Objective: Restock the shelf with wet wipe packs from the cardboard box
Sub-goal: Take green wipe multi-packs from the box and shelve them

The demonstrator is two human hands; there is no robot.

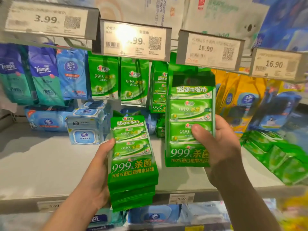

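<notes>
The right hand (221, 142) grips a single green wet wipe multipack (190, 117) upright, thumb across its front, lifted toward twelve o'clock where its top sits just under the 16.90 price tag (210, 49). The left hand (98, 165) clasps a stack of green multipacks (133, 162) from the side, lower and at about seven o'clock from the raised pack, the stack's long axis also running vertically. The turning relation is this: a hanging row of matching multipacks (159, 90) lies at ten o'clock from the raised pack and just beside it, so the right hand is the nearer one. Its hook is probably behind the tag, though the tag hides it and the pack's hang hole. More loose green packs (273, 152) lie on the shelf (50, 164) at three o'clock. The cardboard box is out of view.
</notes>
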